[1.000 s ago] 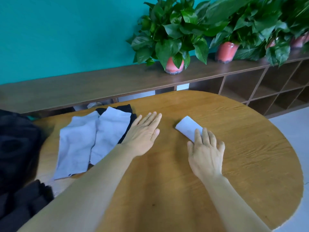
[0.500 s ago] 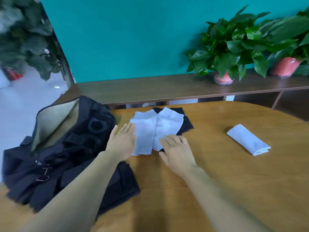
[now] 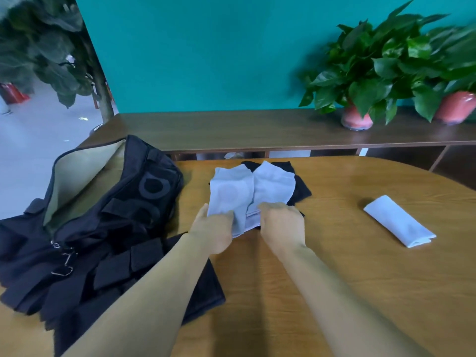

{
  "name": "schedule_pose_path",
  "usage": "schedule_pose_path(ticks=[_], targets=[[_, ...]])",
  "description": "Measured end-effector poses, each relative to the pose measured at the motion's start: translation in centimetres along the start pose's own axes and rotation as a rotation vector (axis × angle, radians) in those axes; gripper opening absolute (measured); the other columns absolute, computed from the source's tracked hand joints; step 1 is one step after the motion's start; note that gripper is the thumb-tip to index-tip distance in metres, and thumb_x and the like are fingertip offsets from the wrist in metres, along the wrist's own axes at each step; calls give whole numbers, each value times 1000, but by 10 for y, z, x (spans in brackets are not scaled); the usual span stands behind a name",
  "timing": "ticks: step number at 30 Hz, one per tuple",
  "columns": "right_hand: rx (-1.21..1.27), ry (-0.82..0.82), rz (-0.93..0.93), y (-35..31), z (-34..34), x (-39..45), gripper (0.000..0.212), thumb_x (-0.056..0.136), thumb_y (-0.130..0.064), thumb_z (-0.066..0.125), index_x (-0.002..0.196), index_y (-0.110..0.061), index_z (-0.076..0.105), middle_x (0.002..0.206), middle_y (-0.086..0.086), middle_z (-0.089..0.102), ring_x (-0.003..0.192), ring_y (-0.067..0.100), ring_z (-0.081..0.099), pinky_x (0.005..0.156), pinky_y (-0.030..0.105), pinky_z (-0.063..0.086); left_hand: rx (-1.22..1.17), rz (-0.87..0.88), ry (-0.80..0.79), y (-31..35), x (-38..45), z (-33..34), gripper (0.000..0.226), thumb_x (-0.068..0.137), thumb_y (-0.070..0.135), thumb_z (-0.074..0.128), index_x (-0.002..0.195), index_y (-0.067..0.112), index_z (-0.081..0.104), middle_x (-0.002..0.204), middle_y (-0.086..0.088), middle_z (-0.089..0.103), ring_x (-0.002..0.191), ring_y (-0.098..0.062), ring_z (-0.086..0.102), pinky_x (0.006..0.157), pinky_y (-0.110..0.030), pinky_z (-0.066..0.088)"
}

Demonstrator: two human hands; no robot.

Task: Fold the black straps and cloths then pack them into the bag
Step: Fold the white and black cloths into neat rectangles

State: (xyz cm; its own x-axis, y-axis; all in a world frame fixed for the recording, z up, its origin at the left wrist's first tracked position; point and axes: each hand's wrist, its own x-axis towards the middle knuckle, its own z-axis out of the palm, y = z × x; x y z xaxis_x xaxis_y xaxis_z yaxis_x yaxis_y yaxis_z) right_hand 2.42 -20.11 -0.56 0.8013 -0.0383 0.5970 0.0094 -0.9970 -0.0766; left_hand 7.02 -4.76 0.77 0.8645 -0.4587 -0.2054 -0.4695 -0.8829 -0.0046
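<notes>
Head view: both hands (image 3: 248, 228) grip lengthwise-away white cloths (image 3: 251, 190).

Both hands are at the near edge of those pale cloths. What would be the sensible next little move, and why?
Probably lift the near edge and fold it away over the far half. The left hand and right hand both grip the unfolded pale cloths, while the folded cloth lies finished to the right and the bag gapes open.

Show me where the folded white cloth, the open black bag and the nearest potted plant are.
folded white cloth (image 3: 398, 221): head view, middle of its top face.
open black bag (image 3: 144, 202): head view, dark front panel beside the beige lining.
potted plant (image 3: 356, 119): head view, its pink pot on the shelf.
</notes>
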Motion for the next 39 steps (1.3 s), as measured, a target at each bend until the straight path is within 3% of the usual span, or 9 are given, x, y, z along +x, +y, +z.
schedule_pose_path(ticks=[4, 10, 17, 25, 28, 32, 35, 37, 39], targets=[[30, 114, 47, 21, -15, 6, 54, 30, 14, 58, 55, -20, 25, 49, -7, 17, 45, 16, 15, 51, 17, 1, -14, -31, -38, 5, 1, -1, 18, 92, 9, 36, 108, 18, 38, 73, 5, 52, 90, -18, 53, 120, -43, 0], [55, 182, 22, 65, -49, -26, 25, 55, 11, 58, 65, -13, 62, 53, -2, 52, 47, 23, 48, 46, 26, 40, 5, -76, -49, 9, 0, -2, 48, 97, 13, 33, 144, 15, 25, 124, 2, 57, 125, -13, 45, 118, -46, -3], [27, -10, 20, 89, -67, -115, 25, 58, 8, 67, 72, -13, 66, 66, 1, 66, 61, 26, 62, 53, 28, 45, -33, 46, 35, 70, -29, -7, 48, 99, 9, 28, 147, 10, 23, 153, -2, 32, 143, -15, 26, 120, -42, 0], [124, -169, 50, 98, -109, -194, 25, 66, -13, 45, 77, -20, 67, 76, -6, 69, 71, 20, 64, 65, 27, 44, -101, 207, 129, 134, -78, 29, 49, 107, 28, 21, 154, 15, 16, 162, -5, 11, 149, -16, 8, 119, -34, 1], [186, -88, 109, 99, -124, -200, 37, 68, -25, 39, 82, -19, 73, 79, -6, 72, 71, 17, 66, 69, 27, 47, -108, 252, 163, 152, -88, 39, 50, 107, 30, 24, 154, 15, 16, 163, -4, 9, 149, -15, 6, 118, -30, 1], [66, -96, 161, 100, -117, -178, 32, 71, -11, 65, 102, -13, 72, 93, 3, 73, 88, 23, 69, 77, 32, 52, -66, 250, 212, 166, -90, 41, 52, 106, 29, 24, 154, 13, 12, 163, -3, 6, 149, -13, 3, 118, -28, -2], [-53, -423, 22, 97, -102, -157, 51, 99, -22, 44, 146, -5, 34, 153, 11, 34, 143, 22, 28, 116, 36, 21, -40, 229, 183, 174, -83, 41, 56, 106, 33, 18, 155, 11, 1, 163, -1, -2, 149, -12, -5, 119, -30, -5], [-45, -642, 5, 101, -99, -150, 56, 105, -34, 18, 154, -10, 3, 162, 5, -2, 149, 16, -5, 120, 35, -2, -24, 223, 120, 177, -80, 44, 58, 106, 37, 13, 154, 11, -5, 163, -1, -8, 149, -11, -10, 120, -32, -7], [-30, -734, 34, 105, -98, -154, 59, 104, -43, 11, 153, -14, -6, 161, 1, -13, 147, 12, -15, 120, 36, -7, 16, 228, 95, 175, -80, 51, 59, 105, 40, 10, 154, 11, -7, 162, -1, -10, 148, -11, -12, 120, -34, -8]])
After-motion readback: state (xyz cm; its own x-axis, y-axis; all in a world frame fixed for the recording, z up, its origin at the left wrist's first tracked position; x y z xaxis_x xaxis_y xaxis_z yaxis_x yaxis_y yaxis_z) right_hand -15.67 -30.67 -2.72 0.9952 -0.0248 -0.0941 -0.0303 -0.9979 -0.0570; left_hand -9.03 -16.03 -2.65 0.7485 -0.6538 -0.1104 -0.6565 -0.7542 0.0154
